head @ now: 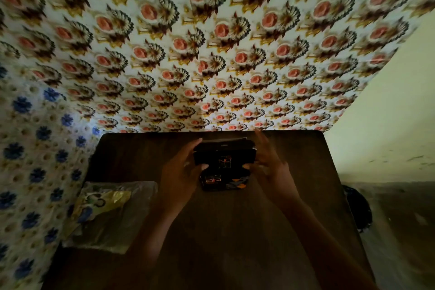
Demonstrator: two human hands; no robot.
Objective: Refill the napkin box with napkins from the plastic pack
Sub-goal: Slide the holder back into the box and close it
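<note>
While the plastic pack [106, 214] lies at the table's [235, 231] left edge, left hand [181, 172] and right hand [270, 167] grip the black napkin box [224, 160] between them

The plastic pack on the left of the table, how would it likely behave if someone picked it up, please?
The plastic pack looks crinkled and shiny, so it would probably flop and feel slippery. It lies flat on the table, so it seems unlikely to roll. Its weight cannot be told from here.
</note>
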